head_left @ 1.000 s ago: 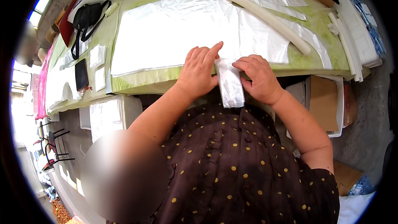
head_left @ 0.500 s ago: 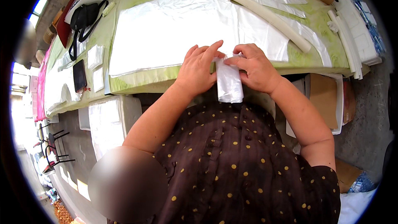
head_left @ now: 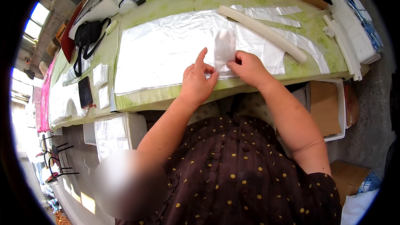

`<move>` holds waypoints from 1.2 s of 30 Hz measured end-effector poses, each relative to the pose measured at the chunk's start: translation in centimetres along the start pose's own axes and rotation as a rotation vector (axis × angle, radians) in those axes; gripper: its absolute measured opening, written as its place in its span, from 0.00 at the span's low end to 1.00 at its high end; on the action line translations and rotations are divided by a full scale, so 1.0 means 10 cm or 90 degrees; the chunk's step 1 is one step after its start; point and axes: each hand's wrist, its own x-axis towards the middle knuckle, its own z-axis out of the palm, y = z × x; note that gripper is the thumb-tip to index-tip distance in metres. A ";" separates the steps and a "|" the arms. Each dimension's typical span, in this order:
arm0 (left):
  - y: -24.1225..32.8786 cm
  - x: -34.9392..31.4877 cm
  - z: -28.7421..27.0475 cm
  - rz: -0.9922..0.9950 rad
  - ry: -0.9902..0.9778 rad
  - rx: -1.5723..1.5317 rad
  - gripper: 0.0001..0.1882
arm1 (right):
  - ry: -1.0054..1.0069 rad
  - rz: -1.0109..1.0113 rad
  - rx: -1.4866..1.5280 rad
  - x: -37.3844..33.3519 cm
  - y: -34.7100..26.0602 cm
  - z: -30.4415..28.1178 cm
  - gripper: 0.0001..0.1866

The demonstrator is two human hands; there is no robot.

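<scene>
A thin, translucent white plastic piece (head_left: 225,46), apparently a folded bag, stands raised between my hands above the table's near edge. My right hand (head_left: 250,70) pinches its lower right corner between thumb and bent fingers. At the lower left corner, my left hand (head_left: 196,81) closes its thumb and curled fingers on the film, while the index finger points up and away. Behind and under it a large sheet of white plastic film (head_left: 162,50) lies spread across the table. A long pale tube (head_left: 266,35) rests slantwise over the sheet's right part.
The green-patterned tablecloth (head_left: 196,0) covers the table. At left are a phone (head_left: 85,92), small folded white packets (head_left: 100,75) and a black bag (head_left: 88,33). White rolls (head_left: 343,48) lie along the right end. Below the edge stand a bin with cardboard (head_left: 325,108) and a white-topped box (head_left: 112,131).
The plastic piece went from hanging down before my body to standing up over the sheet. My hands moved lower in the picture, and my left hand drew slightly away from my right.
</scene>
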 end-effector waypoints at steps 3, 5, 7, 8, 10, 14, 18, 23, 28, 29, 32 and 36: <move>0.07 0.02 -0.03 -0.018 -0.013 0.040 0.40 | 0.024 0.034 -0.035 0.01 -0.07 0.01 0.21; 0.15 0.04 -0.07 -0.006 -0.014 0.121 0.40 | 0.031 0.062 -0.032 0.01 -0.13 -0.01 0.23; 0.12 0.08 -0.04 0.155 0.030 0.234 0.41 | 0.011 0.049 -0.055 0.03 -0.14 -0.03 0.24; 0.11 0.10 -0.02 0.235 0.051 0.290 0.41 | 0.001 0.043 -0.066 0.05 -0.14 -0.04 0.24; 0.14 0.13 0.00 0.254 -0.040 0.347 0.43 | -0.015 0.048 -0.091 0.08 -0.15 -0.06 0.24; 0.06 0.19 0.09 0.206 -0.165 0.403 0.45 | -0.025 0.055 -0.096 0.09 -0.15 -0.03 0.26; 0.08 0.19 0.08 0.208 -0.170 0.413 0.45 | -0.009 0.037 -0.097 0.03 -0.14 -0.02 0.31; 0.04 0.06 -0.02 0.242 -0.061 0.294 0.44 | -0.019 0.015 -0.089 -0.13 -0.08 -0.04 0.35; -0.09 0.00 -0.09 0.003 0.058 0.060 0.44 | 0.020 0.006 0.012 -0.19 -0.02 0.01 0.35; -0.09 -0.01 -0.09 0.016 0.066 0.045 0.43 | 0.027 0.001 0.034 -0.20 -0.01 0.03 0.35; -0.07 0.01 -0.04 0.027 0.065 0.001 0.43 | 0.041 -0.012 0.090 -0.26 -0.01 0.04 0.34; 0.10 0.14 -0.02 -0.081 0.020 -0.108 0.48 | 0.031 -0.023 0.108 -0.26 0.01 0.04 0.34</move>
